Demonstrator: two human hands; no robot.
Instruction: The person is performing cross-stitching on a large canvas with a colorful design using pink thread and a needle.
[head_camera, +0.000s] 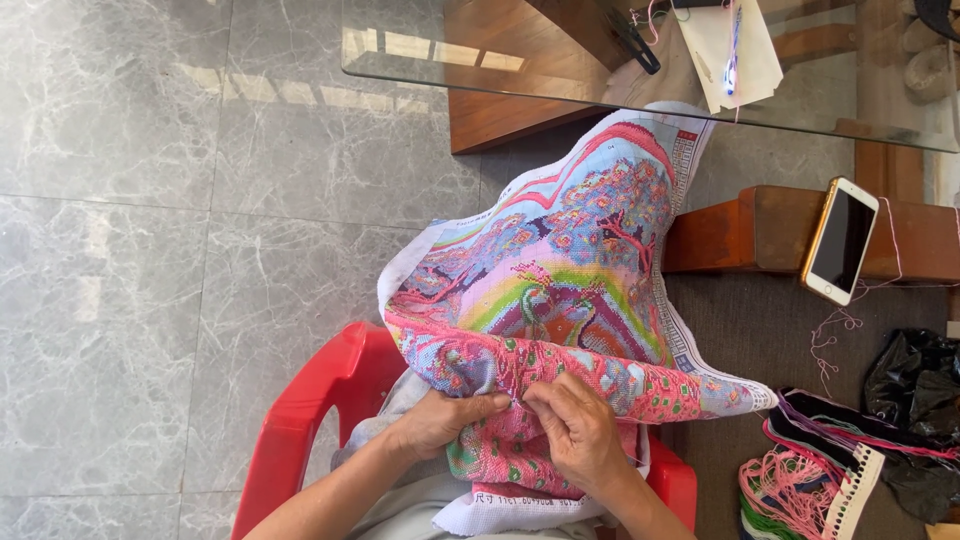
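Both hands pinched a fold of the embroidery (560, 290) at its near edge: left hand (440, 420), right hand (580, 425), fingertips almost touching.

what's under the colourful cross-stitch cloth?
A red plastic chair shows beneath the colourful cross-stitch cloth; the left hand and right hand pinch its fold. The chair seat is covered.

Glass table (560, 85): paper sheet (735, 45) and threads.
Wooden bench (760, 230): white phone (840, 240).
Red chair (320, 410): person stitching embroidery (560, 290).
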